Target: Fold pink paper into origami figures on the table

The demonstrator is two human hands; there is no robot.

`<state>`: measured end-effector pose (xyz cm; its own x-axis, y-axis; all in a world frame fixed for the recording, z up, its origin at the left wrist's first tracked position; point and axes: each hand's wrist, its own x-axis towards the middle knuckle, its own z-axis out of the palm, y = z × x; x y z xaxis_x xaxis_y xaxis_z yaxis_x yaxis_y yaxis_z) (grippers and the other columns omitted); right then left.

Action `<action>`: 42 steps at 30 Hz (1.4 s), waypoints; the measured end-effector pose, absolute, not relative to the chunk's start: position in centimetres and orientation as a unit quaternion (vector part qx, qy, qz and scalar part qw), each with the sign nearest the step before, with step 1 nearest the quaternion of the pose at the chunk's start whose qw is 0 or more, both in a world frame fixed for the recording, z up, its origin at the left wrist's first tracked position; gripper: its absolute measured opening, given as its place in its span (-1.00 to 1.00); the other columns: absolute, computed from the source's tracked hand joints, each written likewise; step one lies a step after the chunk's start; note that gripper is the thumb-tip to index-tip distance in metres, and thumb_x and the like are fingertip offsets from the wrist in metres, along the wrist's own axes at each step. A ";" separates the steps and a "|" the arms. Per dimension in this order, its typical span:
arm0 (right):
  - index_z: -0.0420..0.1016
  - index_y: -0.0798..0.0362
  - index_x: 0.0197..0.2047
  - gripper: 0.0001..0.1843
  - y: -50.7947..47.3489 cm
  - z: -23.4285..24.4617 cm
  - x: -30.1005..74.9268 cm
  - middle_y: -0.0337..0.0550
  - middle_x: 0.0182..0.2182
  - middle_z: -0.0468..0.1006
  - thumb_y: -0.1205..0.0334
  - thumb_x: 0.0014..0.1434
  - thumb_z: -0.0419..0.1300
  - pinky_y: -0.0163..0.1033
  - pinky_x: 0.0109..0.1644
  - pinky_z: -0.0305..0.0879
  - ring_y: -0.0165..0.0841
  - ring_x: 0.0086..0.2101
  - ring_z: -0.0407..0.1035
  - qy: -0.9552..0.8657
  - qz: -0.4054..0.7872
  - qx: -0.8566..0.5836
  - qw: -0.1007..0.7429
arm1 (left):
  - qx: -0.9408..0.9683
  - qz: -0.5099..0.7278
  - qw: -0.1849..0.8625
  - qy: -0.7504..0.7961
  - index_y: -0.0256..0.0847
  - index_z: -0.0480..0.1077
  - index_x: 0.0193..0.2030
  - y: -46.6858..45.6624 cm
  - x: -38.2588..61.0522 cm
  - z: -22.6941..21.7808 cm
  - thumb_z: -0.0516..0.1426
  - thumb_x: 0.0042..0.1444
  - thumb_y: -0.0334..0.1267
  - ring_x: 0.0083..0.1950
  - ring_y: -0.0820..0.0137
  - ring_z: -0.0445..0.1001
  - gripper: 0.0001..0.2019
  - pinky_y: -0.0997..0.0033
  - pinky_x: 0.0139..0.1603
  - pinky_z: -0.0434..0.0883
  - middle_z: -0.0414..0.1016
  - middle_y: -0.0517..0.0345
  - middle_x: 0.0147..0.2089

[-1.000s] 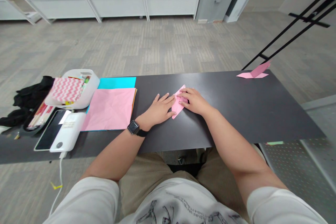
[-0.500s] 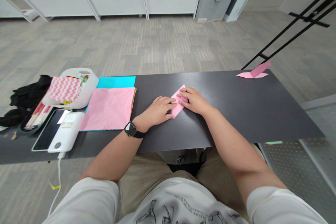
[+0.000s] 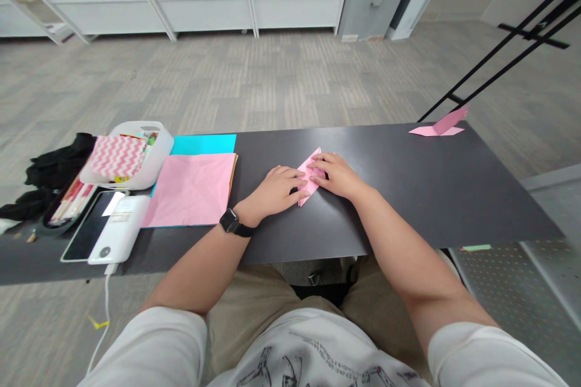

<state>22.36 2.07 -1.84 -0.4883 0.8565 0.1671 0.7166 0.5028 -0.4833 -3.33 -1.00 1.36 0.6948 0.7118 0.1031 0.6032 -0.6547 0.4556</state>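
Observation:
On the dark table [image 3: 385, 205] in front of me lies a folded pink sheet of origami paper [image 3: 303, 198], narrow and slanted, its far tip pointing away. My left hand [image 3: 278, 190] comes from the left, its stretched fingers resting on the paper's left side and near end. From the right, my right hand [image 3: 336, 175] lays spread fingertips on the paper's upper right part. Both sets of fingers hide much of the folds. A black smartwatch [image 3: 229, 221] is on my left wrist.
To the left, a pink paper stack [image 3: 193, 190] lies over a blue sheet [image 3: 204, 144]. Beyond are a white basket [image 3: 158, 160], a phone [image 3: 86, 236], a white power bank [image 3: 118, 231] and black cloth [image 3: 59, 163]. A folded pink paper figure [image 3: 440, 128] stands far right.
Both hands keep almost the same pose on the folded paper, with the left thumb slightly shifted at its near edge. The whole view has moved slightly.

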 end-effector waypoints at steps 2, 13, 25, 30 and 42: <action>0.64 -0.19 0.22 -0.59 2.0 -1.9 22.3 -0.05 0.30 0.50 0.14 0.32 0.34 0.34 0.52 0.12 -0.01 0.33 0.35 -0.844 0.176 -0.466 0.200 | 0.897 0.143 0.182 0.375 -0.06 0.63 0.10 -1.0 -3.0 1.2 0.24 0.39 0.00 0.37 0.10 0.43 -0.71 -0.09 0.52 0.23 0.51 0.03 0.38; 0.64 -0.03 0.19 -0.59 3.1 -2.3 24.6 0.10 0.16 0.56 0.02 0.36 0.28 0.26 0.42 0.29 0.06 0.22 0.42 -0.752 0.124 -0.588 0.271 | 0.902 0.104 0.183 0.376 -0.03 0.50 0.29 -0.9 -3.5 0.6 0.42 0.17 0.11 0.55 -0.04 0.24 -0.40 -0.42 0.60 0.04 0.32 -0.09 0.54; 0.70 -0.08 -0.27 -0.79 2.8 -2.6 23.0 0.03 0.23 0.51 -0.03 0.23 0.41 0.52 0.53 -0.09 0.04 0.32 0.36 -0.703 0.186 -0.635 0.259 | 0.906 0.119 0.159 0.374 -0.05 0.47 0.34 -0.8 -3.8 0.0 0.42 0.16 0.14 0.57 -0.11 0.20 -0.33 -0.39 0.61 0.07 0.29 -0.13 0.55; 0.68 -0.08 -0.34 -0.86 2.7 -2.5 22.8 -0.02 0.25 0.50 0.06 0.20 0.41 0.59 0.52 -0.21 0.05 0.34 0.34 -0.700 0.206 -0.629 0.268 | 0.898 0.134 0.174 0.382 -0.07 0.36 0.45 -0.8 -3.7 0.2 0.41 0.17 0.16 0.58 -0.11 0.21 -0.22 -0.36 0.62 0.06 0.27 -0.17 0.56; 0.51 -0.08 -0.26 -0.77 1.0 1.2 21.3 -0.12 -0.09 0.67 -0.03 0.33 0.29 -0.01 0.19 0.46 -0.20 -0.05 0.56 -0.723 0.317 -0.430 0.437 | 0.682 0.391 0.414 0.459 -0.16 0.50 -0.06 0.8 -3.3 -0.2 0.29 0.29 0.02 -0.14 0.30 0.64 -0.70 0.28 -0.04 0.56 0.67 0.11 -0.15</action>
